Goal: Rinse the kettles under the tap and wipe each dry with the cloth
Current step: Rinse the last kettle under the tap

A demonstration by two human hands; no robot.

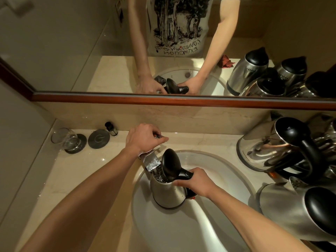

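A steel kettle (167, 193) with its black lid (171, 164) flipped up stands in the white sink (218, 170), right under the chrome tap spout (151, 161). Water glints inside its open mouth. My right hand (194, 180) grips the kettle's black handle. My left hand (143, 139) is closed on the tap lever behind the spout. Several more steel kettles (272, 144) with black lids and handles crowd the counter at the right. A red cloth (226, 61) shows only in the mirror.
A wood-framed mirror (163, 100) runs along the back wall. On the left of the marble counter (72, 179) stand a tipped glass (64, 138) on a dark coaster, a second round coaster (98, 139) and a small bottle (111, 127).
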